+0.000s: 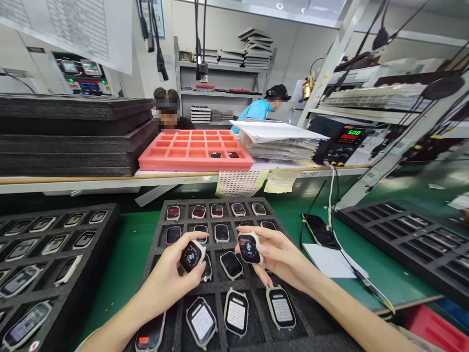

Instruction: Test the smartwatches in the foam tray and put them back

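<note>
My left hand (175, 274) grips a smartwatch case (191, 256) by its edges, its lit screen facing up. In my right hand (280, 254) is a second strapless smartwatch (249, 248), also with a lit screen. Both are held above a black foam tray (216, 288) whose compartments hold several watches. Along the near row, a watch (202, 321), another watch (236, 312) and a third watch (281, 307) show white screens. One fingertip of my right hand reaches down by the top of the third watch. A dark-screened watch (231, 264) lies between my hands.
Foam trays of watches flank the bench: a left tray (106, 254) and a right tray (410, 244). A phone (320, 231), white paper (333, 261) and cables lie at right. The shelf carries black foam (73, 137), a red tray (194, 164) and a power supply (339, 142). Two people are beyond.
</note>
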Available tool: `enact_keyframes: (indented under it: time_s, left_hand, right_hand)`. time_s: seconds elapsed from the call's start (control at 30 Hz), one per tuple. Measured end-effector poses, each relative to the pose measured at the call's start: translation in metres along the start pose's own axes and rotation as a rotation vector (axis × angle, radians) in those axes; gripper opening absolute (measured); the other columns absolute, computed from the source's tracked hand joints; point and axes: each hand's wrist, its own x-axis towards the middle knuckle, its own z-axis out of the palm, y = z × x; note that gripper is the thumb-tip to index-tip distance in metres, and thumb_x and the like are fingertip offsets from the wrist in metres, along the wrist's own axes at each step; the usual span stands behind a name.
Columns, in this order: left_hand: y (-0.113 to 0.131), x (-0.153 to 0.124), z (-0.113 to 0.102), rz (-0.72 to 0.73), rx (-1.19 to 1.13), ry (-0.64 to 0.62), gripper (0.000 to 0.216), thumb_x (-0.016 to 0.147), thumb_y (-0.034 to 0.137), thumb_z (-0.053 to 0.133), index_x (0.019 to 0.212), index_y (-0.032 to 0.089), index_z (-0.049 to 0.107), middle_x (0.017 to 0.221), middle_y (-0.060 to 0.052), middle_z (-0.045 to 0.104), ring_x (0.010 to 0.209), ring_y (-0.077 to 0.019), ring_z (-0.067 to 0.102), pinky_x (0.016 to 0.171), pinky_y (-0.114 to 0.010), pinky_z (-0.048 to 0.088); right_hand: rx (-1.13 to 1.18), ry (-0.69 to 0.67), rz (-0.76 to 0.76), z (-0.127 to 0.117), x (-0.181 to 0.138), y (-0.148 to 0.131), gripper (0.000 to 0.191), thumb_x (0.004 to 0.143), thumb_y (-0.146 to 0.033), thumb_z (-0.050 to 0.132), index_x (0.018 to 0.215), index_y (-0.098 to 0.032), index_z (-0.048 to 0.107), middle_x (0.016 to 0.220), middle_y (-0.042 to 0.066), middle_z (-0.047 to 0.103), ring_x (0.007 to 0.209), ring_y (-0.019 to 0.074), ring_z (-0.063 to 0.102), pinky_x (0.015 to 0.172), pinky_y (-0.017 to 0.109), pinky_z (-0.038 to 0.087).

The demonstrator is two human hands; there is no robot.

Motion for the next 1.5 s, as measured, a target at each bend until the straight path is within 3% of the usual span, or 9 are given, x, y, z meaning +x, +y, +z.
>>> enact_keyframes:
  time_s: [0.2, 0.37, 0.8, 1.03, 1.5]
  left_hand:
    - [-0.001, -0.005, 0.002, 0.008, -0.05, 0.025, 0.042, 0.077, 0.018, 0.056, 0.118, 0.022, 0.052, 0.081, 0.002, 0.057, 0.07, -0.0129, 0.051, 0.065, -0.021, 0.042]
    - [0.004, -0.008, 0.003, 0.003, -0.109, 0.127, 0.039, 0.076, 0.02, 0.057, 0.115, 0.02, 0.055, 0.074, 0.003, 0.054, 0.064, -0.012, 0.047, 0.058, -0.02, 0.039]
    - [0.006, -0.01, 0.004, -0.015, -0.163, 0.144, 0.037, 0.076, 0.026, 0.06, 0.113, 0.02, 0.055, 0.068, 0.004, 0.049, 0.055, -0.0103, 0.042, 0.051, -0.02, 0.035]
    - [0.004, -0.01, 0.005, 0.001, -0.155, 0.184, 0.041, 0.077, 0.029, 0.06, 0.116, 0.021, 0.055, 0.07, 0.004, 0.049, 0.059, -0.0118, 0.042, 0.055, -0.021, 0.036]
    - [0.001, -0.009, 0.003, 0.017, -0.148, 0.194, 0.038, 0.079, 0.027, 0.059, 0.116, 0.022, 0.053, 0.071, 0.004, 0.047, 0.059, -0.0109, 0.04, 0.055, -0.019, 0.036]
  right_hand:
    - [0.024, 0.028, 0.005, -0.001, 0.0, 0.001, 0.039, 0.082, -0.024, 0.069, 0.119, -0.018, 0.062, 0.099, 0.016, 0.069, 0.045, 0.0102, 0.061, 0.041, 0.019, 0.051]
    - [0.018, 0.024, 0.03, -0.003, -0.001, 0.001, 0.039, 0.08, -0.024, 0.072, 0.117, -0.017, 0.063, 0.097, 0.014, 0.069, 0.044, 0.0111, 0.061, 0.039, 0.02, 0.05]
    - [-0.047, -0.002, 0.009, -0.001, -0.004, -0.001, 0.04, 0.081, -0.025, 0.071, 0.119, -0.014, 0.062, 0.097, 0.017, 0.069, 0.043, 0.0123, 0.062, 0.036, 0.019, 0.047]
    - [-0.059, 0.051, 0.036, 0.004, -0.005, -0.002, 0.048, 0.078, -0.028, 0.074, 0.122, -0.014, 0.061, 0.092, 0.017, 0.071, 0.041, 0.0124, 0.061, 0.036, 0.02, 0.047]
    - [-0.063, 0.08, 0.0, 0.007, -0.007, -0.001, 0.044, 0.08, -0.028, 0.072, 0.119, -0.013, 0.061, 0.097, 0.015, 0.069, 0.044, 0.0127, 0.062, 0.037, 0.021, 0.05]
